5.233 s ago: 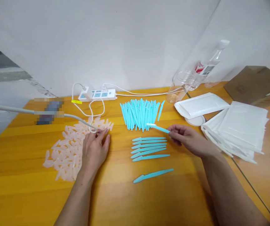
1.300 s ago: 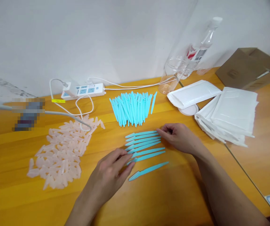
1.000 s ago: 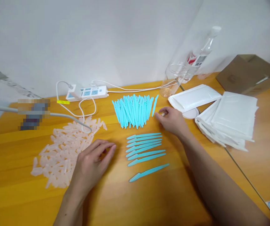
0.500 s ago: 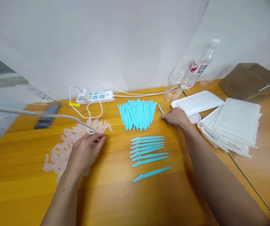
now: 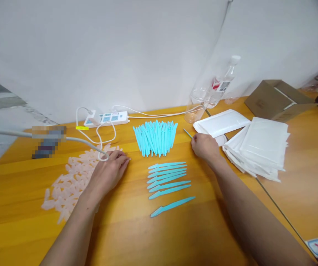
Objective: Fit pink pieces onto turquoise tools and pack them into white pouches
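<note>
Turquoise eyebrow razors (image 5: 155, 137) lie side by side in a dense pile in the middle of the table. Nearer to me, several more razors (image 5: 168, 173) form a loose column, with one razor (image 5: 172, 207) set apart at the front. My right hand (image 5: 205, 146), right of the pile, pinches a single razor (image 5: 187, 133) whose thin end sticks out past the fingers. Over the right edge of a heap of pale pink translucent plastic caps (image 5: 74, 177), my left hand (image 5: 110, 168) is closed in a pinch. A small pale piece, apparently a cap, shows at its fingertips.
A white cable (image 5: 78, 139) runs above my left hand. Behind stand a power strip (image 5: 107, 119), a clear container (image 5: 195, 105) and a plastic bottle (image 5: 221, 83). White padded envelopes (image 5: 264, 144) and an open cardboard box (image 5: 272, 99) lie to the right. A blurred-out phone-like object (image 5: 48, 144) is left.
My left hand has moved slightly right, away from the heap of caps, and a pale tip now shows at its fingers. My right hand has turned the razor slightly. The view has shifted a little.
</note>
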A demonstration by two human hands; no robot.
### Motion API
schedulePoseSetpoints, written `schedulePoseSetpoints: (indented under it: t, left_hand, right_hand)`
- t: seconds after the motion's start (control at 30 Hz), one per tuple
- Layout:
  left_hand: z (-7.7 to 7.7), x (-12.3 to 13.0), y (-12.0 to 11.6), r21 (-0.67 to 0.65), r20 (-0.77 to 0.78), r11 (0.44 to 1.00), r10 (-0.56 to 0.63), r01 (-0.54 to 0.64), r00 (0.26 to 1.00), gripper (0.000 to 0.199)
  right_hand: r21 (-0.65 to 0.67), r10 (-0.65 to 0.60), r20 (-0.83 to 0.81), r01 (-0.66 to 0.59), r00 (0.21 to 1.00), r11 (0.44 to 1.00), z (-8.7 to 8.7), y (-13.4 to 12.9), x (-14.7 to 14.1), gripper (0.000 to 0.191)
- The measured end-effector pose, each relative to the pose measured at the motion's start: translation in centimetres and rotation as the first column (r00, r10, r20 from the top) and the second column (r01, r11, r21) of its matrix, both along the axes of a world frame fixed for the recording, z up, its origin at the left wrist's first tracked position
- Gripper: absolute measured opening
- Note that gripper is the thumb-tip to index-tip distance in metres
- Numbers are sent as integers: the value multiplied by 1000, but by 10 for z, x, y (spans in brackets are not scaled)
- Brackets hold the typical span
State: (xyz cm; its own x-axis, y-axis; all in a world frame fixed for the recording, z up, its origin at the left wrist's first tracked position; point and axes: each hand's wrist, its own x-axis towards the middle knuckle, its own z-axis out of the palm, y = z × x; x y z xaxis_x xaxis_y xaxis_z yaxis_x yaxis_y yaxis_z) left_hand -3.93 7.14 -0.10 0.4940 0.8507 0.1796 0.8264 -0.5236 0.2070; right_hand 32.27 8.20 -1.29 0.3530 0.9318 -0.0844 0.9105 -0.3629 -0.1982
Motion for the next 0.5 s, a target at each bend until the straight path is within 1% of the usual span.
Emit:
schedulePoseSetpoints:
  t: [0.07,0.1,0.13,0.17,0.2,0.23,0.27,0.3,0.33,0.37,0.4,0.5]
  left_hand:
    - [2,1,-14,-138,173,989,74,-50,982,31]
    - [3,2,-21,-224,271,972,133,-72,953,32]
    - [3,3,-29,-309,366,947,201,-84,909,32]
    - [3,5,-35,-385,453,919,269,-86,850,33]
    - [3,7,-41,-447,526,892,330,-76,784,34]
    - [2,9,-46,-494,586,867,383,-60,714,35]
    - [1,12,-50,-529,631,847,429,-46,646,36]
    - [-1,15,-53,-556,662,830,463,-28,589,37]
    - [-3,17,-56,-576,682,817,485,-7,547,37]
    - [-5,20,-58,-586,694,811,494,12,524,36]
    - [-7,22,-60,-586,699,810,489,26,521,34]
    - [-9,29,-64,-552,692,831,411,70,593,27]
  right_hand:
    - [40,53,-13,-52,999,998,4,-7,0,30]
    - [90,108,-55,-103,993,991,7,-13,-1,29]
    - [154,182,-130,-161,975,975,10,-20,-3,26]
    - [220,275,-237,-224,932,950,14,-29,-6,25]
    - [267,364,-372,-277,854,923,18,-37,-10,25]
    - [275,429,-517,-331,741,903,21,-46,-14,27]
    - [247,454,-648,-395,612,885,24,-54,-20,29]
    - [212,445,-742,-455,501,865,26,-61,-26,31]
    - [182,425,-799,-502,426,845,27,-66,-32,32]
    - [158,406,-827,-533,388,831,27,-70,-37,32]
    - [144,400,-833,-547,383,824,27,-73,-41,32]
    - [131,420,-799,-558,429,820,25,-74,-49,30]
